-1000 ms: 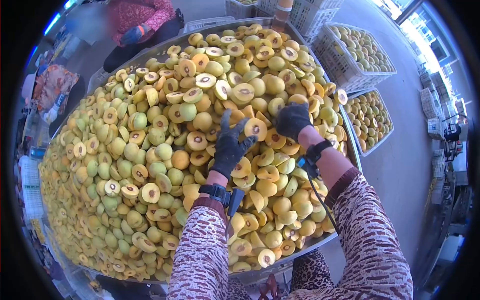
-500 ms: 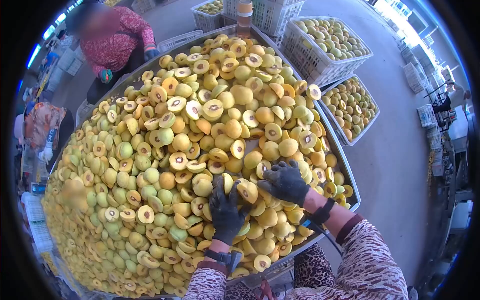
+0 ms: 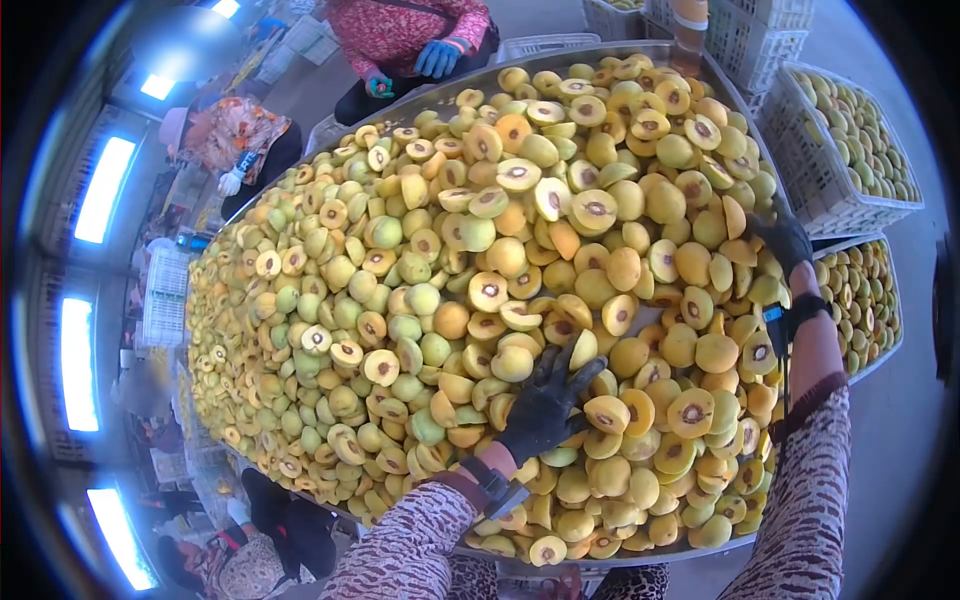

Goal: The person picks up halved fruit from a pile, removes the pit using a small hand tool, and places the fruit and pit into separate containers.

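A large metal-rimmed table (image 3: pixel 728 80) bears a heap of halved yellow-green fruit (image 3: pixel 430 295) with brown centres. My left hand (image 3: pixel 548 405), in a dark glove, lies on the heap at the middle, fingers spread among the halves; one cut half touches its fingertips. My right hand (image 3: pixel 785 240), gloved too, is at the table's right edge beside the fruit. Its fingers point up and left and are partly hidden, so what they hold, if anything, cannot be made out.
White crates of fruit (image 3: pixel 800 190) stand beyond the right edge. A bottle (image 3: pixel 689 38) stands at the back corner. One co-worker in pink (image 3: pixel 385 35) is across the table, another (image 3: pixel 235 140) at the far left, and a third person (image 3: pixel 245 565) lower left.
The view has swung left, so the table appears further right. My right hand has moved away from my left hand to the table's right edge. The fingers of my left hand are more spread.
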Tool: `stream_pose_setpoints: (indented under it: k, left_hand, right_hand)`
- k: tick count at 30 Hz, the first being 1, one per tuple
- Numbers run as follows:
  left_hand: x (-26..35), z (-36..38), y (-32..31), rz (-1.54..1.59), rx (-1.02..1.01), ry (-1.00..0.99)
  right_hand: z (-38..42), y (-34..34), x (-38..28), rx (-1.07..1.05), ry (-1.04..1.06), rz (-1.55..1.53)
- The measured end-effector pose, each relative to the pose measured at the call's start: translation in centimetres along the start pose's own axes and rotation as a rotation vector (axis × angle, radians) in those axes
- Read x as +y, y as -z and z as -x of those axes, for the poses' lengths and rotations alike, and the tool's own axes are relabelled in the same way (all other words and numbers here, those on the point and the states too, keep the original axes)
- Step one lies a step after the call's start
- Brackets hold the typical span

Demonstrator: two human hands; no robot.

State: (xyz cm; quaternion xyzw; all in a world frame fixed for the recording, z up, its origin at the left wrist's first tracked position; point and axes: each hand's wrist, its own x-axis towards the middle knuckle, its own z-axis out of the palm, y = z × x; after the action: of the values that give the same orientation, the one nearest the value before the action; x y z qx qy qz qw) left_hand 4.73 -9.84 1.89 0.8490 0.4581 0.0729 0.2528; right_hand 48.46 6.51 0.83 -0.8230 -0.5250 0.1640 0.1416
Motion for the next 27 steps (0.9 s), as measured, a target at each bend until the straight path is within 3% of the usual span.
stream_pose_setpoints:
  k: [1, 2, 4, 5, 6, 7, 8, 10, 12, 13, 14, 15, 16, 17, 19, 20, 22, 23, 24, 25, 26, 27]
  left_hand:
    - [-0.1, -0.1, -0.1, -0.003, 0.018, 0.010]
    - [-0.2, -0.1, -0.3, -0.004, 0.023, 0.008]
    - [0.1, -0.5, -0.5, 0.000, 0.050, 0.013]
    - [0.3, -0.7, -0.4, -0.013, 0.040, 0.000]
    - [0.3, -0.4, -0.2, -0.035, 0.034, 0.008]
    - [0.5, -0.2, 0.1, -0.054, 0.008, 0.038]
    - [0.7, 0.0, -0.1, -0.051, 0.024, 0.029]
    - [0.8, 0.3, -0.6, -0.069, 0.116, 0.008]
    - [-0.1, 0.1, -2.5, 0.023, 0.149, 0.020]
    - [0.0, 0.2, -1.8, 0.049, 0.157, 0.001]
    - [-0.4, 0.1, -2.0, 0.069, 0.291, -0.083]
    - [-0.4, 0.0, -2.0, 0.082, 0.278, -0.057]
    - [-0.2, 0.2, -2.2, 0.103, 0.261, -0.033]
    - [-0.3, 0.6, -2.5, 0.099, 0.287, -0.018]
    - [-1.2, 1.0, -2.9, 0.278, 0.447, -0.145]
    - [-1.0, 2.3, -1.6, 0.304, 0.342, -0.132]
    - [-3.2, 6.0, -0.6, 0.441, 0.412, -0.196]
    - [-4.1, 8.9, 2.2, 0.500, 0.558, -0.194]
    - [-6.2, 11.8, 3.3, 0.528, 0.601, -0.087]
    - [-8.5, 14.6, 5.1, 0.387, 0.731, 0.048]
    - [-11.3, 17.4, 7.5, 0.270, 0.850, 0.141]
    - [-13.7, 20.1, 10.6, 0.110, 0.912, 0.321]
  right_hand:
    - [1.2, -0.8, 1.0, 0.056, 0.070, -0.098]
    - [3.5, 1.0, -0.7, -0.199, -0.054, -0.321]
    - [5.7, -1.3, 1.2, -0.040, 0.203, -0.271]
    - [8.0, 0.0, -0.6, -0.134, 0.190, -0.277]
    - [8.7, -1.7, 0.6, -0.104, 0.446, -0.267]
    - [10.9, -2.9, -0.5, -0.405, 0.269, -0.415]
    - [14.6, -4.3, -2.4, -0.460, 0.355, -0.479]
    - [20.6, -3.7, -8.0, -0.286, 0.477, -0.173]
    - [22.4, -2.3, -12.6, -0.418, 0.712, 0.049]
    - [22.0, -1.8, -14.9, -0.385, 0.832, 0.050]
    - [21.3, -1.8, -17.3, -0.350, 0.955, 0.050]
    - [19.9, -3.9, -19.0, -0.220, 0.954, -0.066]
    - [18.8, -3.5, -23.0, -0.276, 0.914, -0.030]
    - [18.8, -3.5, -26.9, -0.088, 1.078, -0.036]
    - [17.9, -7.6, -32.2, -0.272, 1.015, -0.211]
    - [17.6, -9.8, -34.2, -0.388, 0.979, -0.254]
    - [18.2, -13.6, -37.2, -0.229, 1.070, -0.026]
    - [18.7, -16.1, -37.4, -0.338, 1.029, -0.015]
    - [19.5, -18.1, -37.0, -0.448, 0.985, -0.002]
    - [23.1, -17.1, -37.7, -0.357, 0.965, 0.284]
    - [24.6, -17.7, -36.9, -0.433, 0.944, 0.267]
    - [25.8, -18.0, -35.4, -0.311, 1.050, 0.306]
